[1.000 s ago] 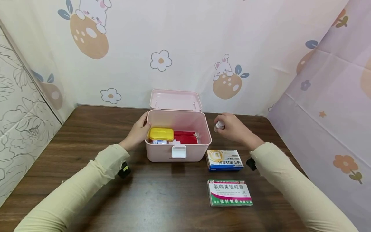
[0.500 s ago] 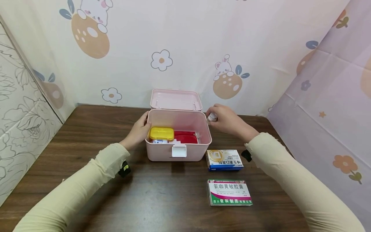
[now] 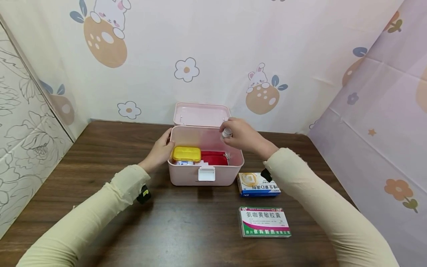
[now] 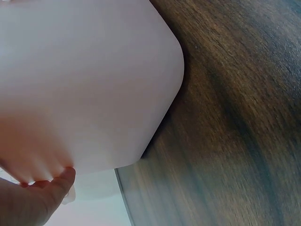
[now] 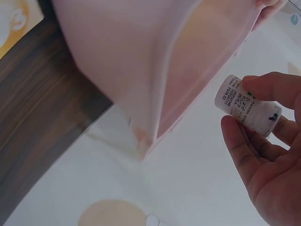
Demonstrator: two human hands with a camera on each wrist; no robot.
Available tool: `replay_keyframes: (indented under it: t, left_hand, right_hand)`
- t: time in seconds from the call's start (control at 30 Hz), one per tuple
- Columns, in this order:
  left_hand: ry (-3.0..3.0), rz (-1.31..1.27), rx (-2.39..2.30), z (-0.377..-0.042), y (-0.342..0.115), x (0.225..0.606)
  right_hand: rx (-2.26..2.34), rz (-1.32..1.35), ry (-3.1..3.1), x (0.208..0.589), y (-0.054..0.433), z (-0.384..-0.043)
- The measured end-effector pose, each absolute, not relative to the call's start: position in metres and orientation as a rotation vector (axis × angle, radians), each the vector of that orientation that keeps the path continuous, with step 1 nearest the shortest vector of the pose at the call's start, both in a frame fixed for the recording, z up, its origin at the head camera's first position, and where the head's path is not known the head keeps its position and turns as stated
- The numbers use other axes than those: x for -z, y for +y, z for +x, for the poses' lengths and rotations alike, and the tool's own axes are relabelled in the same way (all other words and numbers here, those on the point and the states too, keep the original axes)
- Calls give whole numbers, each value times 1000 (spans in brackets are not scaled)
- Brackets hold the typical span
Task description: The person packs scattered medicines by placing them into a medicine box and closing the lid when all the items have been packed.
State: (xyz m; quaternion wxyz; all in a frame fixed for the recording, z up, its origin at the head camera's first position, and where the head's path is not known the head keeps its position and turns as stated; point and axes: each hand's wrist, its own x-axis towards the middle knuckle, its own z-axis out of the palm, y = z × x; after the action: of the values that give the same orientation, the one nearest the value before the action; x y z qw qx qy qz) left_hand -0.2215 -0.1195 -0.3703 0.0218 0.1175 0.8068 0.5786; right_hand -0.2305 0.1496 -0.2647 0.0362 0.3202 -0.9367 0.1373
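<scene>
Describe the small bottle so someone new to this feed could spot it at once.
Find the open pink box on the dark wooden table. Near its right rear rim, the person's right hand pinches a small white bottle with dark print. Unlike the yellow case and red pouch inside the box, it is held in the air.
</scene>
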Motion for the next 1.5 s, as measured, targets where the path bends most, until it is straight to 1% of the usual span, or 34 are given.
replay_keyframes:
  t: [0.23, 0.47, 0.77, 1.03, 1.5]
  left_hand:
    - [2489, 352, -1781, -221, -120, 369]
    - [2498, 358, -1795, -221, -119, 369]
    - [2508, 340, -1788, -221, -119, 371]
    - [2534, 348, -1779, -223, -120, 372]
    - [2556, 353, -1798, -225, -120, 373]
  right_hand:
    - [-451, 1036, -2888, 274, 126, -233]
    - [-523, 1055, -2958, 285, 96, -227]
    - [-562, 1176, -2950, 306, 65, -225]
    - [-649, 1175, -2988, 319, 50, -231]
    - [-563, 1179, -3025, 335, 33, -238]
